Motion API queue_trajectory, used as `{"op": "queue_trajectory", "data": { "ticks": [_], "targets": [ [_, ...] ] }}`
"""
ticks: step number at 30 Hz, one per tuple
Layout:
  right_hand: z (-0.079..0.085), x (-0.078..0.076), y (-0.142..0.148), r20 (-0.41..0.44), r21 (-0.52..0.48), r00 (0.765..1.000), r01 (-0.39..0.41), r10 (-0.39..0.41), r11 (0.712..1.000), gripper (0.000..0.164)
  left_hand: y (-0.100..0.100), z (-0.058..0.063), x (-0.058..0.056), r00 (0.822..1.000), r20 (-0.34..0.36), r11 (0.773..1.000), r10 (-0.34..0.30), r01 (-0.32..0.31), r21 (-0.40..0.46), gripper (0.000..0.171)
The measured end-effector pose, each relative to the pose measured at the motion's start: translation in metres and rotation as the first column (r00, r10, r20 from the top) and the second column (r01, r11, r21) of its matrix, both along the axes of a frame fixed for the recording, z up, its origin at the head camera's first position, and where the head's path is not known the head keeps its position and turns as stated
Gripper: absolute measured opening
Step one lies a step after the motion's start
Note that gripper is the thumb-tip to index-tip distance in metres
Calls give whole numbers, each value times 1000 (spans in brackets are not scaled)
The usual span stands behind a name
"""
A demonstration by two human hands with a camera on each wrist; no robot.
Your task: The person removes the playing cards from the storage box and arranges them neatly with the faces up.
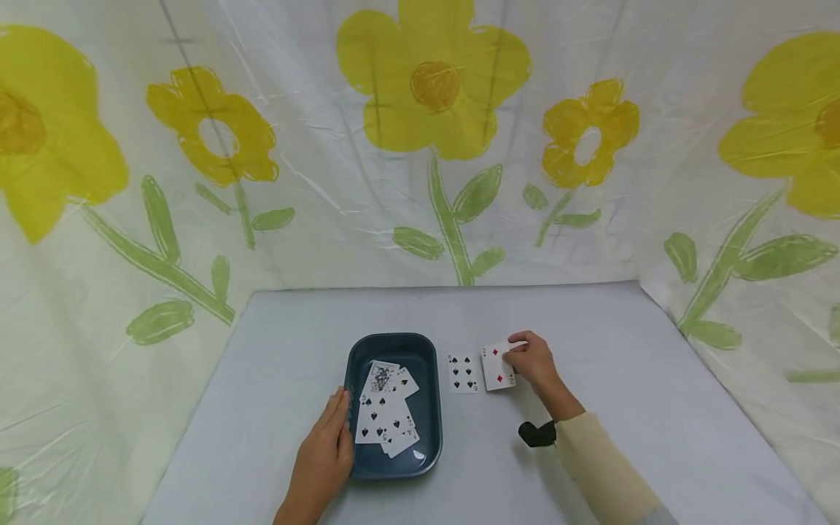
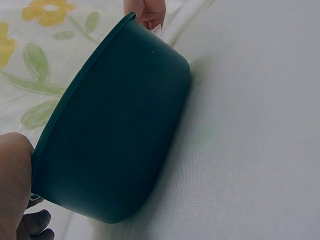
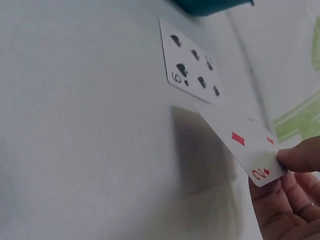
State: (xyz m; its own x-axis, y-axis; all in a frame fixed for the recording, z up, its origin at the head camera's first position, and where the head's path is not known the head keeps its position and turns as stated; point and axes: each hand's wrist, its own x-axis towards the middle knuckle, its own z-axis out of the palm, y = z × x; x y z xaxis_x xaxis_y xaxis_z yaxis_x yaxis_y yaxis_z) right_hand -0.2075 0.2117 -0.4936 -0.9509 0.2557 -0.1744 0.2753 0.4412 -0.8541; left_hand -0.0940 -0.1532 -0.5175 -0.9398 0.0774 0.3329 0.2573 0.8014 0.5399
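My left hand (image 1: 323, 456) rests along the left side of a dark teal tray (image 1: 429, 379), fingers mostly straight against its rim; the left wrist view shows the tray's smooth outer wall (image 2: 115, 125). Several playing cards (image 1: 375, 408) lie overlapping inside, a joker among them. To the tray's right, my right hand (image 1: 534, 361) pinches a two of diamonds (image 1: 497, 368) by its edge between thumb and fingers. That card is tilted and casts a shadow on the table. Beside it, a six of spades (image 1: 463, 373) lies face up, also seen in the right wrist view.
A white cloth covers the table (image 1: 295, 343). Around it hangs a white sheet (image 1: 315, 219) printed with yellow flowers and green leaves. A small black object (image 1: 537, 434) sits at the right wrist, by the beige sleeve (image 1: 600, 467).
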Motion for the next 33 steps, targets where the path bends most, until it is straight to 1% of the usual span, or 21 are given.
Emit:
{"op": "queue_trajectory", "data": {
  "ticks": [9,14,19,26,33],
  "targets": [
    [-9,-5,4,23,32,1000,1,-2,999,33,-1,-2,0,1000,-5,1000,0,0,1,50],
    [-15,-8,4,31,73,1000,-2,0,997,32,-1,-3,-1,1000,-2,1000,-6,6,0,50],
    [-17,-8,3,41,104,999,-7,3,995,31,-1,-3,-1,1000,-8,1000,-1,1,-1,50],
    [-19,-6,3,26,154,999,-22,18,988,31,-1,-3,0,1000,-12,1000,-3,3,1,50],
    [-21,-8,5,35,175,999,-30,24,984,32,-1,-4,0,1000,-20,1000,4,-4,2,50]
  ]
}}
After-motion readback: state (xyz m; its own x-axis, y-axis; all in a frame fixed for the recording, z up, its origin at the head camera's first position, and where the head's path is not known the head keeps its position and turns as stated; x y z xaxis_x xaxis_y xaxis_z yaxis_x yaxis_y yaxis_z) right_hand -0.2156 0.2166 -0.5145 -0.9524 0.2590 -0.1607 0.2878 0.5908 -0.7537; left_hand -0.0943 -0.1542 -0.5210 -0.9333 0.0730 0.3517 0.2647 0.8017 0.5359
